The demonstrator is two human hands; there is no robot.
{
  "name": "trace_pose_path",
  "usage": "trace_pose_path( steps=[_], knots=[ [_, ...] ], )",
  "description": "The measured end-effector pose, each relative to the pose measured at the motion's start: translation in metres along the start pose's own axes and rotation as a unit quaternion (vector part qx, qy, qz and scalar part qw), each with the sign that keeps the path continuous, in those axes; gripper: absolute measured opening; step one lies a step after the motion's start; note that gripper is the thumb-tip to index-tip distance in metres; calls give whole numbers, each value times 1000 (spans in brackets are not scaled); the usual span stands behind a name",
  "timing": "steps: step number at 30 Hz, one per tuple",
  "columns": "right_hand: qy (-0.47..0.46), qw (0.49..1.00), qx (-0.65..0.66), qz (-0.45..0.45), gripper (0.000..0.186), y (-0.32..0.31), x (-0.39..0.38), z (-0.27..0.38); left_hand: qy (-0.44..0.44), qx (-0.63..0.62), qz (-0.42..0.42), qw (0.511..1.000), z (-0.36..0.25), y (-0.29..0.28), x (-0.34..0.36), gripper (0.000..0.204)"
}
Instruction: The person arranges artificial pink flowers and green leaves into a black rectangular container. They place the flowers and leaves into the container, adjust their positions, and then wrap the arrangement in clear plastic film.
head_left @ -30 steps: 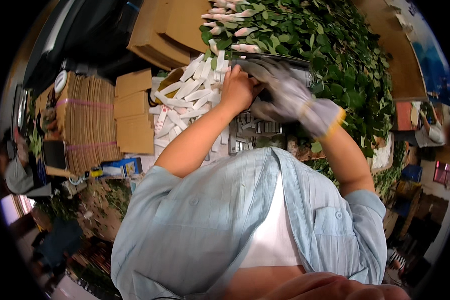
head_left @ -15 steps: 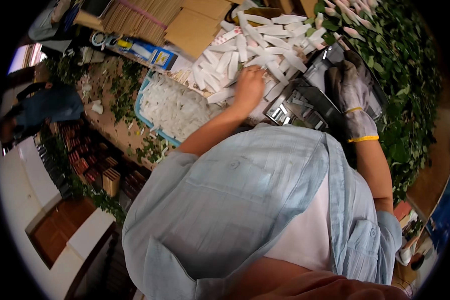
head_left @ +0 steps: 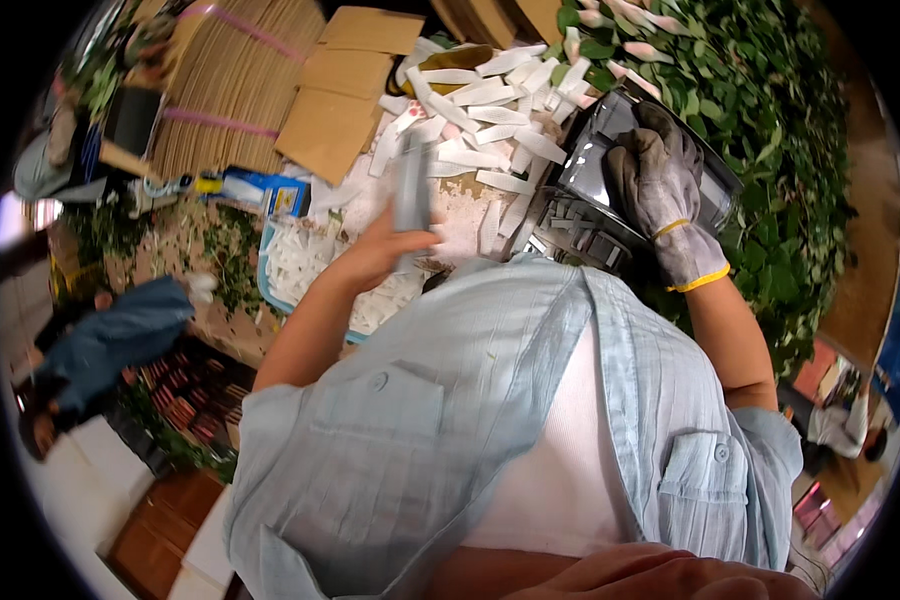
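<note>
My bare left hand [head_left: 385,245] is raised above the table, closed on an upright flat grey strip [head_left: 412,185]; motion blur hides its exact kind. Under and beyond that hand lie loose white mesh-like sleeves [head_left: 480,115], spread in a pile. On the right, my right hand [head_left: 665,165], in a grey work glove with a yellow cuff edge, bends its fingers over a glossy black plastic tray [head_left: 585,150]. Small grey and white pieces [head_left: 580,225] sit in the compartment nearest my body. The glove hides part of the tray.
A blue-rimmed basket [head_left: 267,262] full of white pieces stands left. Behind it are a blue box [head_left: 290,197], strapped cardboard sheets [head_left: 225,95] and a folded carton [head_left: 335,110]. Leafy stems [head_left: 770,130] with pink-white sleeved buds heap at right. Another person [head_left: 115,335] is far left.
My left hand has left the sleeve pile, moving left and toward me, and now holds the grey strip. The view has shifted; my gloved right hand stays at the tray.
</note>
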State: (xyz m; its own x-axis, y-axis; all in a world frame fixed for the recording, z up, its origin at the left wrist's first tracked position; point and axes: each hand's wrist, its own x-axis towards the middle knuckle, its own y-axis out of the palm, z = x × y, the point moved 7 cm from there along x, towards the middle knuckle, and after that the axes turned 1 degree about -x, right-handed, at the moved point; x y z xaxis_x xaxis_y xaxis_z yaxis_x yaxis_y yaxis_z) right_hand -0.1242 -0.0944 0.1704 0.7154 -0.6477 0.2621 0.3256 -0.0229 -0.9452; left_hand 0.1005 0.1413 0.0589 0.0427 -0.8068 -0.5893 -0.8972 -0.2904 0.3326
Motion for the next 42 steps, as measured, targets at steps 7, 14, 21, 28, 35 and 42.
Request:
trace_pose_path(
  steps=[7, 14, 21, 28, 35, 42],
  knots=[
    [76, 995, 58, 34, 38, 5, 1, -12, 192, 406, 179, 875, -81, 96, 95, 89],
    [104, 993, -42, -19, 42, 0, 11, 3, 174, 421, 220, 862, -82, 98, 130, 71],
    [101, 994, 28, 20, 41, 6, 4, -7, 140, 410, 257, 864, -73, 90, 135, 67],
    [30, 999, -15, 25, 42, 4, 11, -1, 222, 577, -12, 786, -8, 6, 68, 70],
    [-13, 1000, -10, 10, 36, 10, 9, 4, 404, 584, 1, 704, -19, 61, 77, 70],
    [12, 999, -24, 28, 39, 8, 8, 4, 216, 660, 50, 718, -15, 59, 102, 60]
  ],
)
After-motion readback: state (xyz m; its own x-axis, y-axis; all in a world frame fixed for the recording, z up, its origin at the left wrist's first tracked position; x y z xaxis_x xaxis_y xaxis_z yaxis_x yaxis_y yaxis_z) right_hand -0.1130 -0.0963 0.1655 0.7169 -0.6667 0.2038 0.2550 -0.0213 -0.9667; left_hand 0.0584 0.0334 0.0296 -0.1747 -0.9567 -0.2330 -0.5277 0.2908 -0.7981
